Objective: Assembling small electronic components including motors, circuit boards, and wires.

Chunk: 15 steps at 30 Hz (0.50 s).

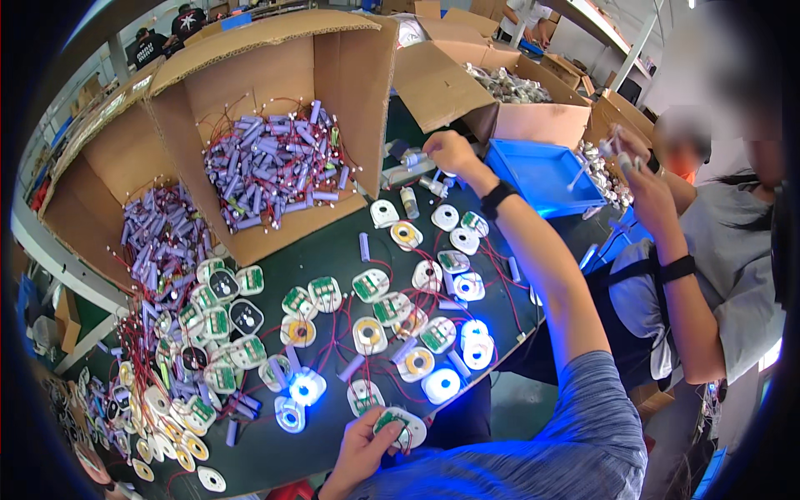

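Observation:
My left hand (pixel 360 450) is closed on a white rounded lamp plate (pixel 412 428) with a green circuit board, low in the view by the table's near edge. The thumb lies over the board. My right arm reaches across to the far side, with a black band at the wrist. There my right hand (pixel 454 154) has its fingers drawn together above small clear and white cylindrical parts (pixel 409 202). Whatever is between those fingertips is too small to make out. Similar plates with boards (pixel 371 285) and red wires lie between the two hands; several glow blue-white (pixel 307 387).
Tipped cardboard boxes (pixel 350 92) spill purple cylindrical battery cells (pixel 271 162) at the far left. A blue tray (pixel 542 177) stands right of my right hand. A co-worker's hands (pixel 646 179) hold small white parts at the right. Piled plates and wires (pixel 167 400) cover the left side.

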Motion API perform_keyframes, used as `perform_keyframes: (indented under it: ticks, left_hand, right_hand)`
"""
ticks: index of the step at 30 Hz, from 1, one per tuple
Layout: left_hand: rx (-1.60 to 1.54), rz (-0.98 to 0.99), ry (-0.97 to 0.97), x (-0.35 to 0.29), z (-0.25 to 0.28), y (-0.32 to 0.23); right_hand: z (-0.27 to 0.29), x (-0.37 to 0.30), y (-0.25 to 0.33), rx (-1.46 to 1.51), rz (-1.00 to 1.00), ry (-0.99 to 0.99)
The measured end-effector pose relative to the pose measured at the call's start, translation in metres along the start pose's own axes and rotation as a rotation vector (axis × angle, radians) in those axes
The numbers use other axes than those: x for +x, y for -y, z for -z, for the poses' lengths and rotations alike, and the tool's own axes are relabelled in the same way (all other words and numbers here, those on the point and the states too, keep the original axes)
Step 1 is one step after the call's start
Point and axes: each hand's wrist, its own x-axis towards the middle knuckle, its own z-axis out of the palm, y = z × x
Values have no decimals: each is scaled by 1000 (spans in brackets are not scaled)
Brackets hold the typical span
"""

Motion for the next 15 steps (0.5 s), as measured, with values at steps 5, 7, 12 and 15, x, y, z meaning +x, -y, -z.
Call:
perform_keyframes:
  ticks: [5, 7, 12, 15]
  left_hand:
    - [67, 103, -78, 11, 2, -16]
    - [61, 30, -83, 13, 1, -13]
    - [5, 161, -144, 14, 2, -23]
    - [-13, 148, -145, 14, 5, -19]
  right_hand:
    - [-51, 27, -15, -373, -19, 76]
    - [-58, 33, -17, -437, 38, 100]
    - [-60, 41, -26, -606, 323, 52]
    - [-41, 41, -19, -501, 331, 61]
